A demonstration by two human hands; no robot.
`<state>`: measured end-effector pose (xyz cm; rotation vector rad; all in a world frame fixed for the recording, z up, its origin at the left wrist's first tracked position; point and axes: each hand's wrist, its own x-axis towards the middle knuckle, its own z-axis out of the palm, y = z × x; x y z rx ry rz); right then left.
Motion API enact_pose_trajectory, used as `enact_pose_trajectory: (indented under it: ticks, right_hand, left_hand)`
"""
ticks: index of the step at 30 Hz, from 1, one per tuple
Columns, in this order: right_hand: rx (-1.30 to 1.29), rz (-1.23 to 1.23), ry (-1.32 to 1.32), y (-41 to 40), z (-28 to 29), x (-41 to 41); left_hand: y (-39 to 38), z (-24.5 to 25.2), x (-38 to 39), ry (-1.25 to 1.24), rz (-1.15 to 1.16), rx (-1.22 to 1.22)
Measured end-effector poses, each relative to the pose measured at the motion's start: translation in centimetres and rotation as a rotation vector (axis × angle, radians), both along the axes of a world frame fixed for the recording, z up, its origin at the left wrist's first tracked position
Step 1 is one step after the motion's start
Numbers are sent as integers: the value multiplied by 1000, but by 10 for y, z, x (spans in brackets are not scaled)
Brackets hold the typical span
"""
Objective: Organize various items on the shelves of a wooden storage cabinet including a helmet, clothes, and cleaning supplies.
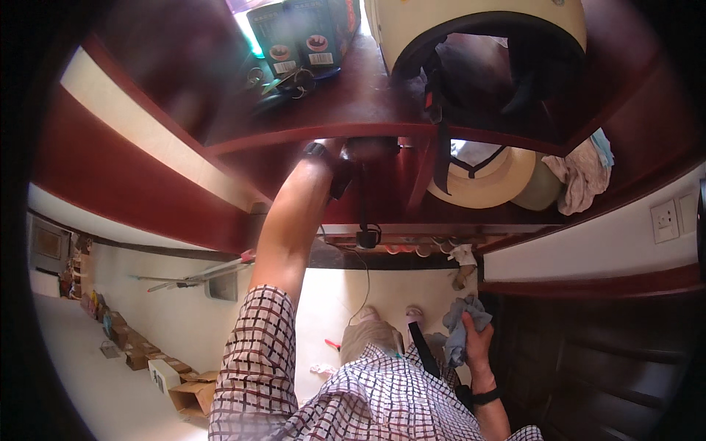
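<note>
My right hand (pixel 479 337) holds a crumpled grey-blue cloth (pixel 462 325) low at my right side. The left arm is stretched up into a compartment of the dark red wooden shelf unit (pixel 331 131); the left hand itself is hidden beneath the upper shelf board, and only the wrist with a black band shows. Close to that wrist are a dark object (pixel 341 179) and a round black thing (pixel 372 148), neither clear enough to name. A black plug or adapter (pixel 366 238) with a cable hangs below them.
Above stand boxes (pixel 300 47) and a cream helmet (pixel 480 14) with a dangling strap. A straw hat (pixel 485 182) and a crumpled cloth (pixel 584 179) lie in the lower right compartment. A wall socket (pixel 664 220) is at right. Cardboard boxes (pixel 190 394) line the floor at left.
</note>
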<state>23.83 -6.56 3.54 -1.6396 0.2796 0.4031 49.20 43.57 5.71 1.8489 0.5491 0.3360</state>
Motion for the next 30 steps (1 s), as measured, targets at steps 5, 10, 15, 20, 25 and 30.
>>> enact_pose_trajectory:
  ticks: [5,10,15,20,25,30]
  right_hand:
    - [42,-30,-70,15,21,-7]
    - [263,-233,140,31,17,-5]
    - [851,-271,477,43,-6,13]
    - [1085,-123,523,163,48,48]
    - [1019,-54,378,160,42,45]
    - [921,41,486,124,28,26]
  left_hand:
    - [-16,-18,-10,40,-32,-14]
    - [-25,8,-56,-161,-147,-516]
    - [-66,57,-118,-435,-188,-1110]
    - [-205,7,-174,-480,408,-1096]
    - [-170,29,-190,-518,317,-1067]
    - [-99,31,-179,-459,195,-984]
